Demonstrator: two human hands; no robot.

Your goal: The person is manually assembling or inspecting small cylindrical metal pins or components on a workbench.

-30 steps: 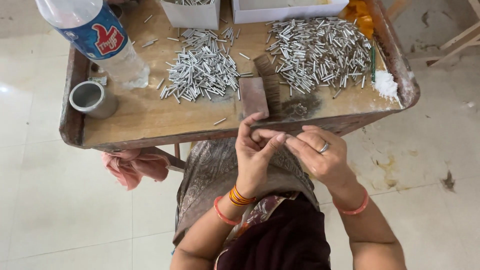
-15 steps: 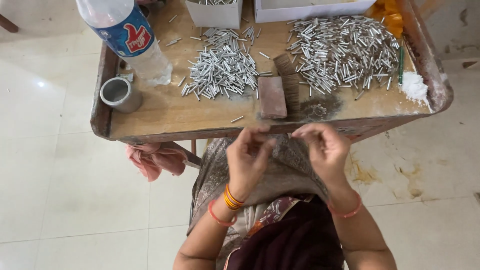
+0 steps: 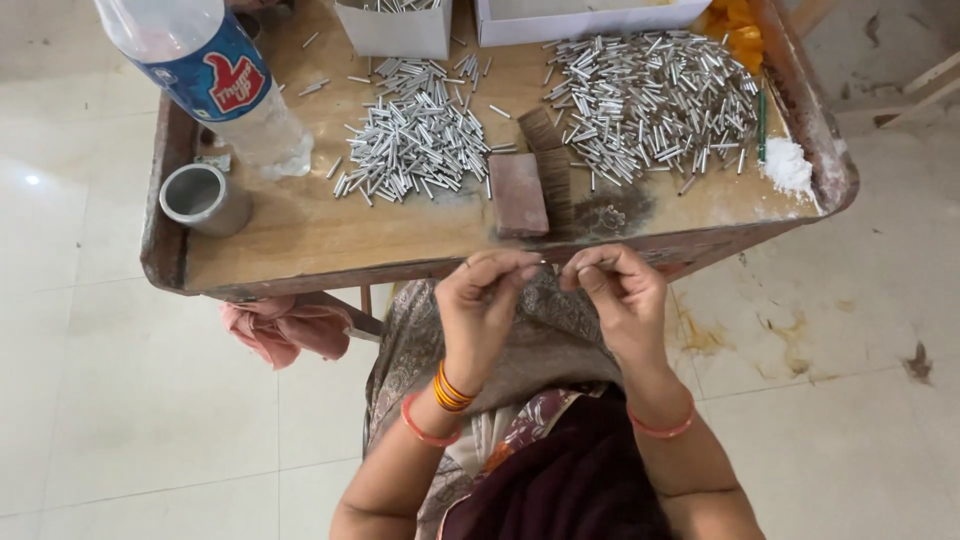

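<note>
Both hands pinch one thin pin (image 3: 553,264) just off the bench's (image 3: 300,235) near edge — its long axis running left to right. Left hand (image 3: 480,300) and right hand (image 3: 618,292) each have fingers closed on an end, equally near — tube piles (image 3: 420,145) lie beyond.

Left hand (image 3: 487,300) & right hand (image 3: 615,290) are raised side by side just off the near edge of the wooden tray-table (image 3: 300,235), at approx 6 o'clock of it, fingertips pinched toward each other. Between them is a thin small piece (image 3: 553,267), too small to tell what exactly; looks held at both ends, roughly level.

Small silver metal tubes, short, shiny cylinders, lie loose on the table in 2 heaps. Left heap (image 3: 415,145) at approx 11 o'clock from the hands, fanned out, tubes lying flat at mixed angles. Right heap (image 3: 650,100), bigger & wider, at approx 1 o'clock, also flat & jumbled. A few strays lie near both.
</note>
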